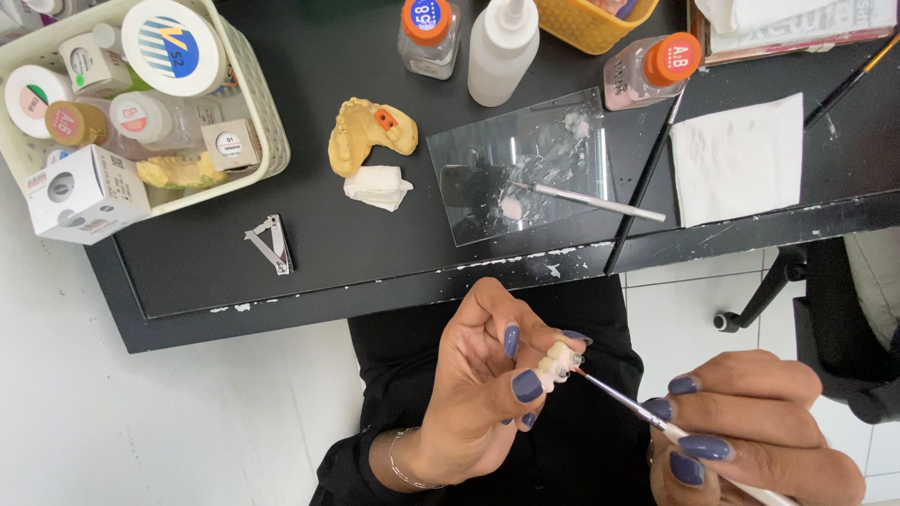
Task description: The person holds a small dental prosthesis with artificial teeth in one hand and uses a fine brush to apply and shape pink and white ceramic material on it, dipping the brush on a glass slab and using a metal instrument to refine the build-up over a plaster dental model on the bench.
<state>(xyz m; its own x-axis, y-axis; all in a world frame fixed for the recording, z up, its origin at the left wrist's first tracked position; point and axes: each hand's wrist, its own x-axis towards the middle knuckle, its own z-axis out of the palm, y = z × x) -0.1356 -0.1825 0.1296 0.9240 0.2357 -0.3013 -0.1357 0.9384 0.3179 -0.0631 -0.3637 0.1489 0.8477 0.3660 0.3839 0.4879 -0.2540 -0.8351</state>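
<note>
Now left hand [483, 375] pinches dental bridge [560, 361]; right hand [750, 431] applies brush [623, 401].

A black table [356, 253] bears a glass slab [487, 178], yellow dental cast [361, 136], white napkin [741, 159] and basket [267, 141].

Dental lab: plaster jaw cast [370, 134], mixing slab [525, 164].

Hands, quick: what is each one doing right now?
Left hand: fingers closed on a small row of model teeth.
Right hand: fingers closed on a fine brush, tip at the teeth.
</note>
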